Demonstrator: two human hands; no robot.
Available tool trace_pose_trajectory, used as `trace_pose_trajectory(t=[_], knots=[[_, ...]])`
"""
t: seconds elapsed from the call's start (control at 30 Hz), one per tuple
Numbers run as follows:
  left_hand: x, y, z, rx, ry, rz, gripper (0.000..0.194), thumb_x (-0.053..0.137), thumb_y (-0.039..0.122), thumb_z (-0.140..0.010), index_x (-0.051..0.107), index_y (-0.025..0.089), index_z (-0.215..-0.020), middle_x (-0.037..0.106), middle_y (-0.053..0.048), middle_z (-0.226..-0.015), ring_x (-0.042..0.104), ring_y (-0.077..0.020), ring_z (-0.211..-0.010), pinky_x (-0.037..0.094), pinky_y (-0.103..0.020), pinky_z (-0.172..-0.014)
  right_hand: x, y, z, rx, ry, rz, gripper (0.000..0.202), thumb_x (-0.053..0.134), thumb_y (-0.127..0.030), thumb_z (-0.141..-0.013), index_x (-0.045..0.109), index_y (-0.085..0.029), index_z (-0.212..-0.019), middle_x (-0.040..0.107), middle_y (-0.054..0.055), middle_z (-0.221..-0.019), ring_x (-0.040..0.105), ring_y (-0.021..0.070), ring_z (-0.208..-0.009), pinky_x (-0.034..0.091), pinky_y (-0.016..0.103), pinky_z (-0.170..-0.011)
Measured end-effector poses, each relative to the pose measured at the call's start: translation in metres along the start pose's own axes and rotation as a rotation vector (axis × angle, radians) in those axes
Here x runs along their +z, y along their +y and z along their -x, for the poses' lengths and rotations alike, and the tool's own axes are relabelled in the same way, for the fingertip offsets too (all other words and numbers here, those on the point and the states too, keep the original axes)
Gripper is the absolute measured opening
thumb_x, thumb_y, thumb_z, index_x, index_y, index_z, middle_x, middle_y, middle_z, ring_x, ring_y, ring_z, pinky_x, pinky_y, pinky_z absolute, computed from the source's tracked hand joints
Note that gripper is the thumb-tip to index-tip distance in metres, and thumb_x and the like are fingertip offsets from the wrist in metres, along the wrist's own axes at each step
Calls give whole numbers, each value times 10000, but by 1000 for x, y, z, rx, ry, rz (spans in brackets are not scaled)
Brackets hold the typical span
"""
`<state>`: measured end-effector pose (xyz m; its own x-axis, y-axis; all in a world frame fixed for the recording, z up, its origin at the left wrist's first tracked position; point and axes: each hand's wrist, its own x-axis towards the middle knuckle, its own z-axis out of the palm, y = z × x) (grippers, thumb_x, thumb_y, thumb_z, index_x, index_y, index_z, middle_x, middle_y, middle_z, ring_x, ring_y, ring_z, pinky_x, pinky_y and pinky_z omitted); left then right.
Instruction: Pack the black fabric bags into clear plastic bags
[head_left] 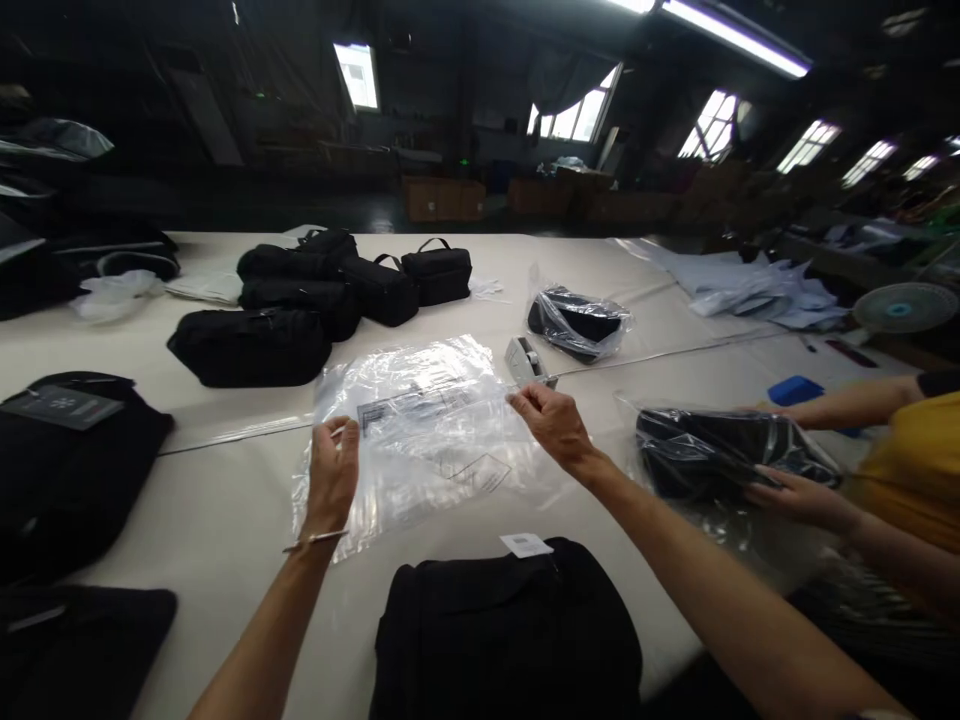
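Note:
Clear plastic bags with dark printing lie spread on the pale table. My left hand has its fingers closed at the left edge of the plastic. At the upper right, my right hand pinches the edge of the top bag between thumb and fingers. Directly in front of me, below the plastic, a black fabric bag stands with a white tag on top. A grey tape dispenser sits just beyond my right hand.
Several black bags stand at the back left, with more along the left edge. A wrapped black bag lies beyond the dispenser. At right, another person's hands hold a plastic-covered bag. A fan stands farther right.

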<state>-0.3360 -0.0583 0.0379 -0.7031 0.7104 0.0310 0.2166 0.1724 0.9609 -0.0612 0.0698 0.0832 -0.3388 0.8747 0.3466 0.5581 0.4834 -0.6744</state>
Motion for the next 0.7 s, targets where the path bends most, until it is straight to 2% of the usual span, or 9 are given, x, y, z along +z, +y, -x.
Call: trace_pose_trajectory(t=[0.07,0.13,0.2,0.3,0.4,0.47,0.53,0.6,0.7], knots=[[10,29,13,165,-59,-109,545,502,638,-848,509,242,-1222,569,-84,-1201,577,-271,-1058,507,-424,-864,4,-11,-4,-63,-17,97,373,599,-528,-870,558,-217,-667,536,-23,-585,441,126,-540,315,275,-556],[26,52,25,385,-230,-259,602,586,606,-810,503,241,-1282,586,-99,-1233,575,-296,-1068,498,-428,-862,11,-23,-5,-96,-77,125,375,633,-533,-855,575,-217,-663,554,-20,-588,445,124,-532,311,278,-558],[43,62,29,532,-388,-412,519,642,514,-795,564,233,-1224,640,-96,-1161,584,-305,-1057,475,-422,-883,16,-33,-5,-114,-158,102,357,631,-530,-864,613,-219,-690,573,-19,-597,461,123,-532,322,280,-565],[56,53,23,535,-480,-545,202,491,346,-887,652,235,-937,698,-62,-909,632,-267,-888,469,-382,-819,14,-33,-1,-200,-339,135,311,684,-548,-815,689,-242,-863,639,-3,-693,532,150,-601,376,295,-608],[48,30,6,494,-546,-447,258,394,296,-903,645,239,-915,711,-45,-927,649,-233,-854,485,-341,-797,0,-6,7,-266,-531,287,443,872,-492,-593,725,-256,-938,703,53,-906,618,263,-851,437,395,-804],[36,13,-11,442,-576,-336,273,412,349,-893,651,238,-964,716,-44,-1005,655,-227,-926,497,-325,-846,-14,24,15,-190,-629,309,471,931,-421,-475,748,-252,-875,714,75,-974,612,334,-990,392,480,-958],[22,-4,-30,371,-504,-325,304,437,407,-874,659,231,-983,709,-53,-1068,647,-236,-1008,494,-331,-916,-31,55,24,-36,-714,211,517,929,-433,-453,762,-273,-915,719,73,-1040,601,359,-1069,356,512,-1033],[10,-19,-48,312,-345,-407,341,478,398,-837,646,196,-1054,660,-106,-1197,584,-288,-1158,435,-412,-1033,-46,81,34,128,-781,14,603,867,-506,-555,725,-305,-1106,680,72,-1201,571,355,-1165,378,501,-1045],[-5,-29,-58,276,-104,-589,545,555,300,-779,524,109,-1288,448,-235,-1439,363,-418,-1365,263,-606,-1119,-51,110,47,260,-685,-169,679,750,-485,-728,561,-295,-1353,549,93,-1402,489,326,-1296,409,490,-1051]])
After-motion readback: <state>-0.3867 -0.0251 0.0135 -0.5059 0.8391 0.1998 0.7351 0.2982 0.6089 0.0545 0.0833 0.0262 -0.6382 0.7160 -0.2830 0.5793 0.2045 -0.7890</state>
